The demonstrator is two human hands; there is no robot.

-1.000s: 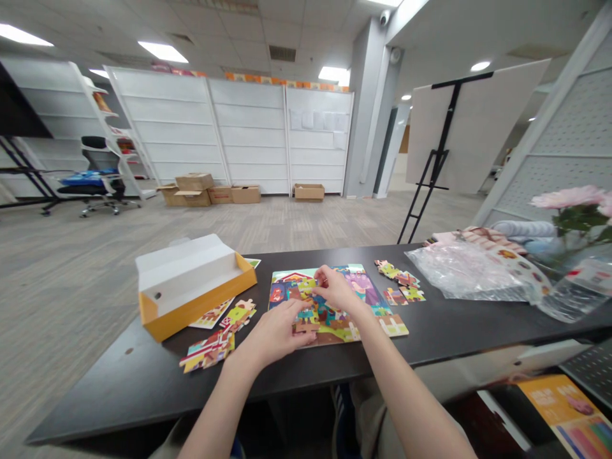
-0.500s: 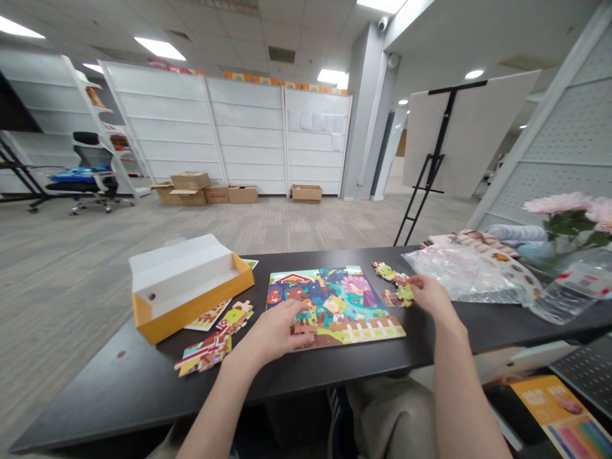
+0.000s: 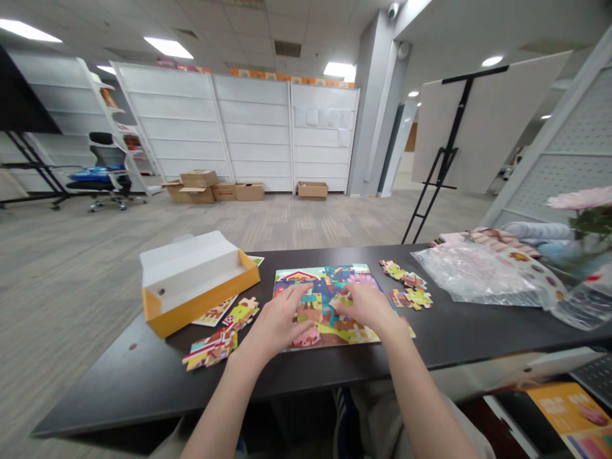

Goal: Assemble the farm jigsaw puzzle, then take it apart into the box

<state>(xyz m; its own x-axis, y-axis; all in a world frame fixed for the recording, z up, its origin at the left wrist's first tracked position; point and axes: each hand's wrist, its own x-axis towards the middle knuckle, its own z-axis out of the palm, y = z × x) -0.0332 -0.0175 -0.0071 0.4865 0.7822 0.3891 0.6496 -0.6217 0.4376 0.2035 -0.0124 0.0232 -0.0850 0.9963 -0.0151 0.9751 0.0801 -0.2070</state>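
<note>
A: What changed?
B: On the bench (image 3: 306, 368), the puzzle (image 3: 329, 324) now has both hands; I see the right hand (image 3: 371, 308) back from the loose pieces (image 3: 417, 298).
A: Position?
B: Puzzle between the bench's far and near edges, beneath the fingers. Left hand (image 3: 277, 322): fingers apart, across its left edge. Right hand: bent near its centre; I cannot tell whether it grips.

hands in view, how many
2: the left hand over the left part of the puzzle, the right hand over its right part. No other hand shows.
</note>
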